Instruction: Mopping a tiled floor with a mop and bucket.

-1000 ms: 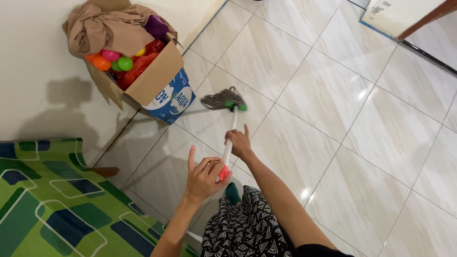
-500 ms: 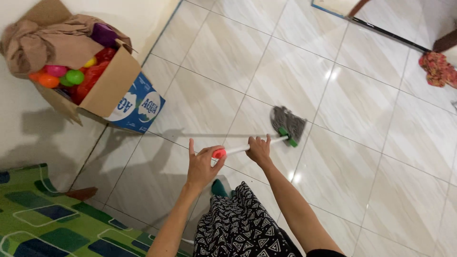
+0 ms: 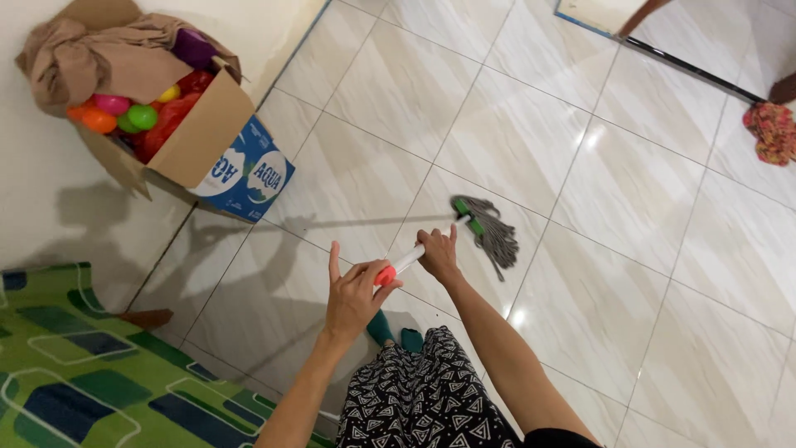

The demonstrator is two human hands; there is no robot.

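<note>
I hold a mop with a white handle (image 3: 409,260) and a red cap at its top end. My left hand (image 3: 354,294) grips the red top end, index finger pointing up. My right hand (image 3: 437,253) is closed around the handle a little lower down. The grey string mop head (image 3: 494,233) with its green clamp lies on the pale tiled floor (image 3: 580,166), just right of my right hand. My patterned black-and-white skirt (image 3: 419,398) and green-socked feet show below the hands.
A cardboard box (image 3: 207,137) with coloured plastic balls and a brown cloth stands against the wall at upper left. A green patterned mattress (image 3: 75,373) lies at lower left. A red rag (image 3: 773,133) lies at the far right, near a door frame.
The mop head swung from near the box to the right, then drew back toward me. Both hands kept their grip on the handle.
</note>
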